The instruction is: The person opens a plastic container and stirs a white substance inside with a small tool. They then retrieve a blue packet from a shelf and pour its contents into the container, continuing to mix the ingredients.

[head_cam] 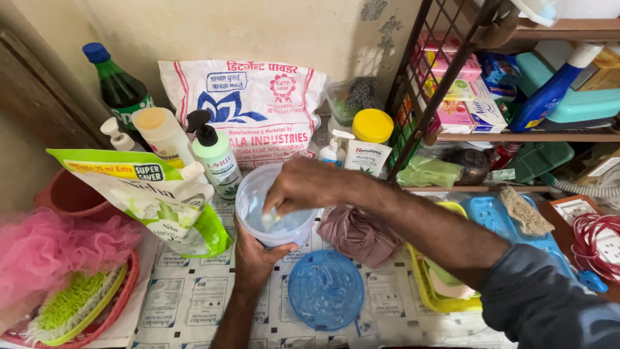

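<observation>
Fingers (274, 208) inside clear tub (248, 197)

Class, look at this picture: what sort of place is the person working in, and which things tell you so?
Probably a household cleaning-supplies corner: a big detergent powder bag against the wall, a pump bottle, and a rack of soaps and a spray bottle.

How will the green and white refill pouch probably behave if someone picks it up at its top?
The refill pouch looks like soft film, so it would probably sag and fold rather than stay stiff. It leans beside the clear tub, so a push may tip it over. Its glossy surface could be somewhat slippery.
</observation>
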